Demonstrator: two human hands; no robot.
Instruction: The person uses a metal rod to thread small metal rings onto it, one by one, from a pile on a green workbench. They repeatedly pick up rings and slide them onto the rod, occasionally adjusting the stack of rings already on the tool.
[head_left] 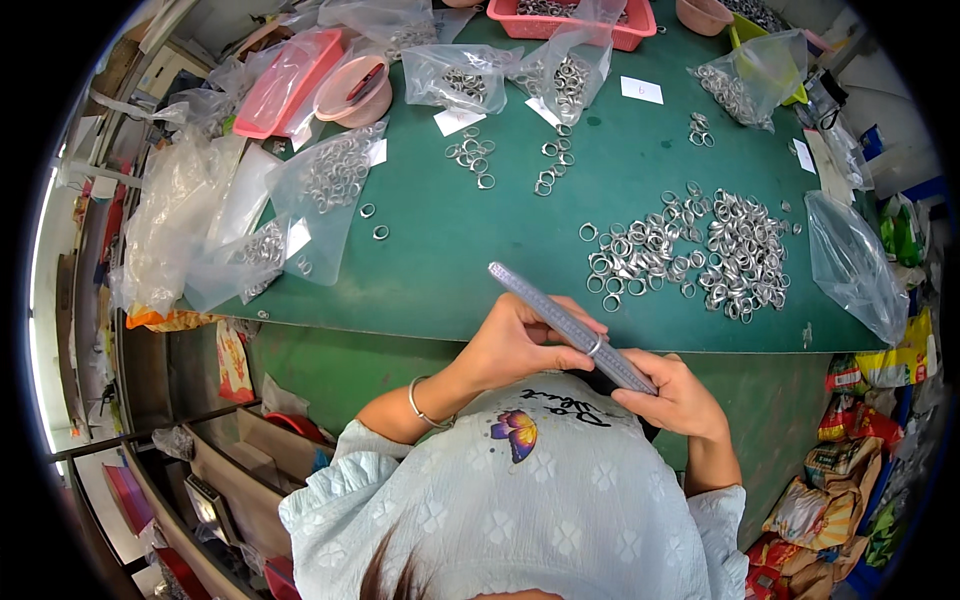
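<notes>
A grey tapered ring mandrel (545, 304) with fine markings slants across in front of me, its narrow end up to the left. One silver ring (595, 346) sits around it towards the thick end. My right hand (682, 396) is wrapped around the thick lower end. My left hand (522, 342) closes around the middle of the mandrel, its thumb right beside the ring. Beyond my hands on the green table (430, 240) lies a big pile of silver rings (745, 255), with a looser pile of rings (630, 252) touching it on the left.
Clear bags of rings (338, 170) stand along the left and far side, with small groups of rings (470, 152) before them. Pink baskets (630, 28) and a pink bowl (355, 92) are at the back. A flat plastic bag (855, 262) overhangs the right edge.
</notes>
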